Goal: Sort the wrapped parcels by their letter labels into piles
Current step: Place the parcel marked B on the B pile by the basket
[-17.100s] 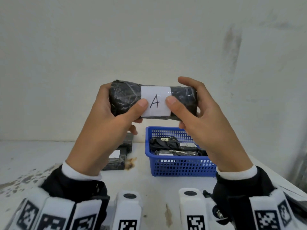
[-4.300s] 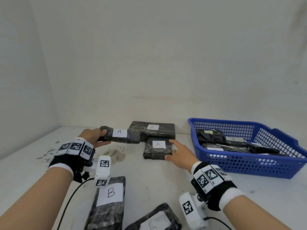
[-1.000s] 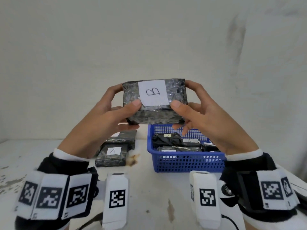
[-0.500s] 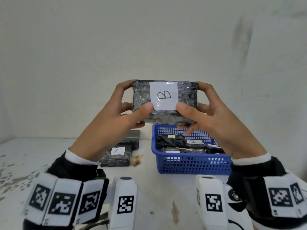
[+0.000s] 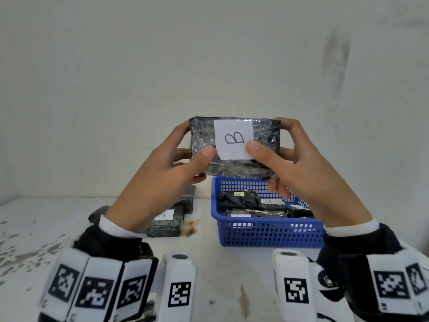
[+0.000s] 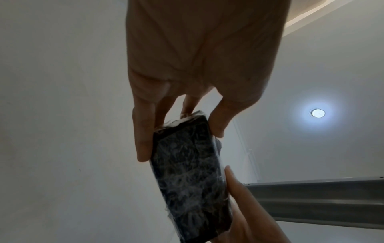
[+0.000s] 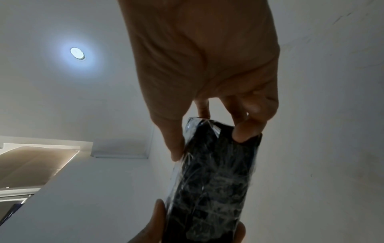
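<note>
I hold a black plastic-wrapped parcel (image 5: 234,145) with a white label marked B up in front of the wall, above the table. My left hand (image 5: 185,156) grips its left end, thumb on the front face. At the other end my right hand (image 5: 281,154) grips it, thumb on the label's lower corner. Both wrist views show the parcel (image 6: 187,174) (image 7: 214,179) edge-on between fingers and thumb. Parcels labelled A (image 5: 167,219) lie on the table behind my left wrist.
A blue mesh basket (image 5: 267,231) with several black wrapped parcels stands on the white table (image 5: 220,275) right of centre, below the held parcel. The wall is close behind. A rusty stain (image 5: 191,228) marks the table by the A pile.
The B parcel, held in both hands throughout, has turned so that its label faces me more squarely. The grips have not changed in the last second.
</note>
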Demonstrator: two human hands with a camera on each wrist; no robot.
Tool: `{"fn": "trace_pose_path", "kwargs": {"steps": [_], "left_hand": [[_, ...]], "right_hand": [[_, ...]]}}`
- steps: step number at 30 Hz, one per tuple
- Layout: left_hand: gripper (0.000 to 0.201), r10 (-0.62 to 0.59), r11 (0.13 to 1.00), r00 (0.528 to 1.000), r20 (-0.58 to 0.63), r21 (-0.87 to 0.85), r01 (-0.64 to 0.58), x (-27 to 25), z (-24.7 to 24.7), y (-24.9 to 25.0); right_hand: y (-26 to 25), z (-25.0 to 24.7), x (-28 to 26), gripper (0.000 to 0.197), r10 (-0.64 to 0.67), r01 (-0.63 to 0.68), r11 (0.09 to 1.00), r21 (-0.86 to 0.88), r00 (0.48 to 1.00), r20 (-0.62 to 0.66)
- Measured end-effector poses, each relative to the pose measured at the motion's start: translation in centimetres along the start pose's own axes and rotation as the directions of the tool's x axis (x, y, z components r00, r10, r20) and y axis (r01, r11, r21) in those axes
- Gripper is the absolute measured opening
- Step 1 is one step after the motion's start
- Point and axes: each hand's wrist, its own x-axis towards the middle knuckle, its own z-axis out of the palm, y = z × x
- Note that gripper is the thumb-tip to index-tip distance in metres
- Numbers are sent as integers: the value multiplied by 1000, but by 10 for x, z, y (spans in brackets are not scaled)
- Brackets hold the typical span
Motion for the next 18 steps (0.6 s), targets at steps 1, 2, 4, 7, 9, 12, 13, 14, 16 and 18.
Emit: {"fn": "trace_pose_path", "kwargs": {"steps": [1, 2, 4, 7, 9, 12, 13, 14, 16, 18], "left_hand": [[71, -1, 1000, 1000, 3, -7, 1, 0, 0, 0], [70, -2, 1000, 1000, 3, -14, 2, 0, 0, 1], [62, -6, 1000, 1000, 5, -25, 6, 0, 1, 2], [57, -1, 1000, 1000, 11, -29, 1, -2, 1, 4], [58, 2, 1000, 1000, 10, -28, -2, -3, 2, 5], [63, 14, 1000, 1000, -15, 2, -14, -4, 6, 6], [64, 19, 1000, 999, -30, 21, -19, -4, 8, 6], [64, 22, 999, 999, -42, 34, -21, -4, 10, 6], [64, 20, 999, 998, -55, 36, -18, -4, 12, 5], [59, 11, 1000, 998, -66, 28, -9, -4, 13, 5]], "right_hand": [[0, 0, 0, 65, 3, -3, 1000, 3, 1000, -7], [-1, 0, 0, 65, 3, -3, 1000, 6, 1000, -9], [-2, 1, -2, 66, 2, -2, 1000, 2, 1000, -8], [-6, 3, -4, 68, -3, 3, 1000, -15, 1000, -19], [-6, 4, -5, 70, -3, 2, 999, -34, 1000, -25], [-6, 8, -5, 75, -23, 19, 998, -67, 998, -55], [-5, 10, -5, 77, -29, 24, 997, -68, 997, -68], [-5, 11, -5, 78, -33, 28, 997, -68, 997, -74], [-5, 12, -5, 77, -31, 26, 998, -63, 996, -81], [-5, 12, -6, 74, -30, 25, 998, -57, 996, -85]]}}
